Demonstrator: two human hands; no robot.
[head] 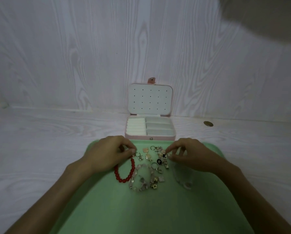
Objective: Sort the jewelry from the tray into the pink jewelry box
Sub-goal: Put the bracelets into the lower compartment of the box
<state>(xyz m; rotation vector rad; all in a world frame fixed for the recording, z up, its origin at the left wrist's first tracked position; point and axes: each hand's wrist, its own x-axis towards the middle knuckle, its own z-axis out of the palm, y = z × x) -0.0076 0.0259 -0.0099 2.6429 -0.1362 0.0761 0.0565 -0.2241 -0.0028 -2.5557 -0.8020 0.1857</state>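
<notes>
Jewelry is lying heaped on the green tray, just in front of the open pink box, whose compartments are showing nothing inside. Left hand is pinching a ring beside the red bracelet; right hand is pinching small pieces. A round hole is lying right of the box.

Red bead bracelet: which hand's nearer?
Left. The left hand has its fingertips right at the upper end of the red bead bracelet, by a small ring. The right hand is across the pile, picking at small pieces well right of it.
</notes>
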